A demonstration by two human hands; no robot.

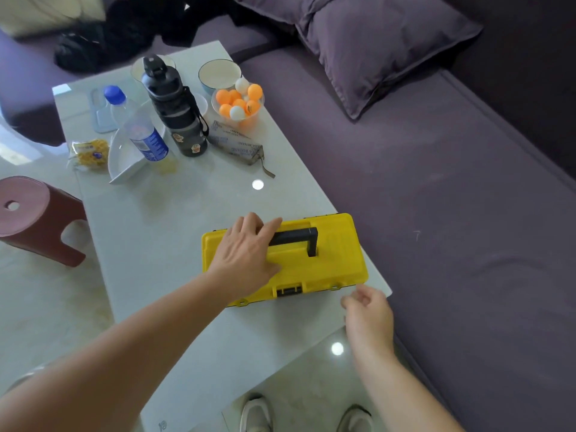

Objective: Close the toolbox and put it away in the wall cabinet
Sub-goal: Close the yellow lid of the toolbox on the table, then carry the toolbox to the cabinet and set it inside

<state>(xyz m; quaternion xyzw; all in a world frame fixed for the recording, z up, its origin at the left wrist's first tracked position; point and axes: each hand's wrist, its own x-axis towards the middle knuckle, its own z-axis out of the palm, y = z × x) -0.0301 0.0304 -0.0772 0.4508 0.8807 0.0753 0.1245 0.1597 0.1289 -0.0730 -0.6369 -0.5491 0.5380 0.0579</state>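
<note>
Toolbox (pixel 324 263), yellow with black handle (pixel 299 236), sits lid-down-shut on the near right corner of the table (pixel 174 238), beside the purple sofa (pixel 436 198). Left hand (pixel 246 254) lies flat on the lid, fingers spread, fingertips at the handle's left end. Right hand (pixel 369 313) hovers just off the box's near right corner, fingers loosely curled, holding nothing. Black front latch (pixel 289 290): fastened or not, cannot tell.

A home living room: purple sofa (pixel 436 188) with cushion (pixel 374 48) beside a cluttered coffee table (pixel 174 213).
</note>
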